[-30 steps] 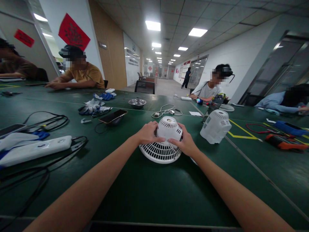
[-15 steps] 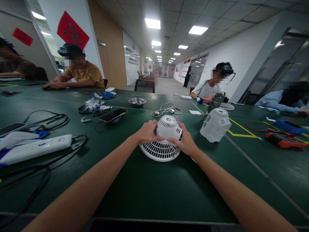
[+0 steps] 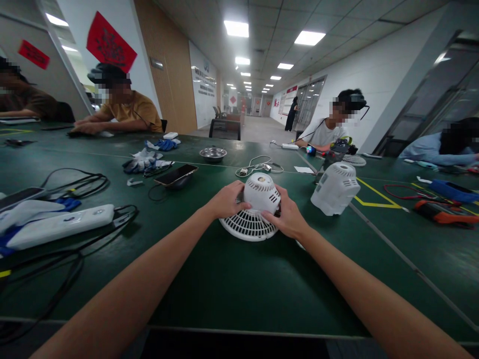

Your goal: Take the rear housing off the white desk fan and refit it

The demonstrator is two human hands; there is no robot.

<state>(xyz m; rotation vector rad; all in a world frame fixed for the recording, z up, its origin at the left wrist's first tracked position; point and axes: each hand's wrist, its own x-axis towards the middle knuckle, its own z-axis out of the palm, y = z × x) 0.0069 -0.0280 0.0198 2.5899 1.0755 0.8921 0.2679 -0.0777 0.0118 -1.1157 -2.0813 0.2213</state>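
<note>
In front of me a white fan grille (image 3: 249, 229) lies on the green table, its ribs facing up. Over it sits a rounded white motor cover (image 3: 261, 192) with slots along its side and a small opening at the top. My left hand (image 3: 230, 200) grips the cover's left side, thumb across the front. On the right side my right hand (image 3: 287, 215) is wrapped around it, its thumb near the other. Some of the fingers behind the cover are hidden. A white fan housing (image 3: 335, 189) stands apart to the right.
Left of my arms are a white power strip (image 3: 62, 227), black cables and a phone (image 3: 176, 174). Beyond the fan are a white cable (image 3: 258, 167) and a metal bowl (image 3: 212, 154). An orange multimeter (image 3: 445, 213) lies right. Several people sit around the table.
Both hands stay on the motor cover, which looks slightly turned and tilted. The whole view has shifted a little; nothing has been let go.
</note>
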